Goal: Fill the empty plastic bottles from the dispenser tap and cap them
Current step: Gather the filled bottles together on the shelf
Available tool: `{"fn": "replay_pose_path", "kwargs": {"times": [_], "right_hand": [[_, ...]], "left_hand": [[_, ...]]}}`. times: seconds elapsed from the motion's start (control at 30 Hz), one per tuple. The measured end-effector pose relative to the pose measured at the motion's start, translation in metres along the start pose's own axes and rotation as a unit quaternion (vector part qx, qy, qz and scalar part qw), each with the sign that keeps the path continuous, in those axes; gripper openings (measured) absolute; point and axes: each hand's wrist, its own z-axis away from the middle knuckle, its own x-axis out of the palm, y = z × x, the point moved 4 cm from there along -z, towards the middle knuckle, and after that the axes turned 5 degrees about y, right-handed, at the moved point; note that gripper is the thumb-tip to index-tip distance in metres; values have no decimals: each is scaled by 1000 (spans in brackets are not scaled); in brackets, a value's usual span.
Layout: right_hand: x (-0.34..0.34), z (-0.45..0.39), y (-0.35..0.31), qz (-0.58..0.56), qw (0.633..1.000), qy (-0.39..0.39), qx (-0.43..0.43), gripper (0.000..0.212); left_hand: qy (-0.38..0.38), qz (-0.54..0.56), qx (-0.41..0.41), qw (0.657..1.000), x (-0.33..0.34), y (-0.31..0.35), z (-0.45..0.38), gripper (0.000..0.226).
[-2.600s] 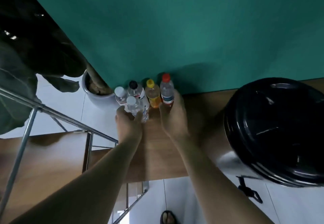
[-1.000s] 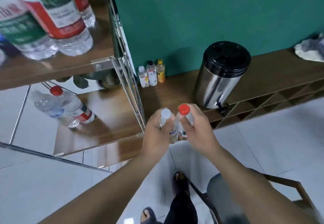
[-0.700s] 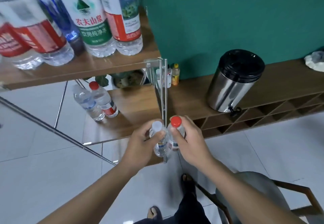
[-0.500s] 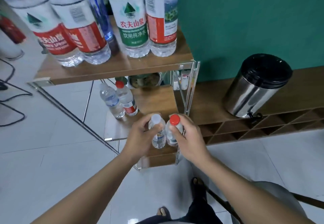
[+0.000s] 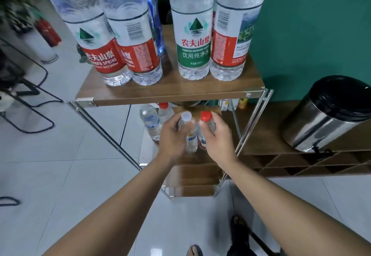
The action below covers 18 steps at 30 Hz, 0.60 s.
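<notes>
Head view: two small bottles are held side by side, the left hand [image 5: 172, 137] with fingers curled round the white-capped bottle [image 5: 188, 133], the right hand [image 5: 217, 137] round the red-capped bottle [image 5: 205, 124]. Beyond the fingers, on the shelf [image 5: 170, 93], stand four large bottles labelled 农夫山泉, three red, one green; two more bottles below

Both bare forearms reach forward side by side, the left grip [image 5: 172, 135] curled round a white-capped bottle [image 5: 188, 133] and the right grip [image 5: 217, 135] curled round a red-capped bottle [image 5: 204, 123].
</notes>
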Motion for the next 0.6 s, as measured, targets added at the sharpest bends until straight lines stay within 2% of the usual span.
{"fn": "replay_pose_path", "kwargs": {"times": [0.17,0.23,0.47,0.6], "right_hand": [[15,-34,4,-84,993,55,56,17],[20,-45,13,-76,992,79,68,13],[23,-56,31,-83,989,47,113,10],[19,-58,34,-69,987,35,138,11]], "left_hand": [[33,-23,-4,999,20,-6,-37,19],[41,-24,-27,999,25,-12,-47,19],[60,-48,-46,996,25,-22,-53,12],[58,-84,-61,993,26,-18,-50,27]]}}
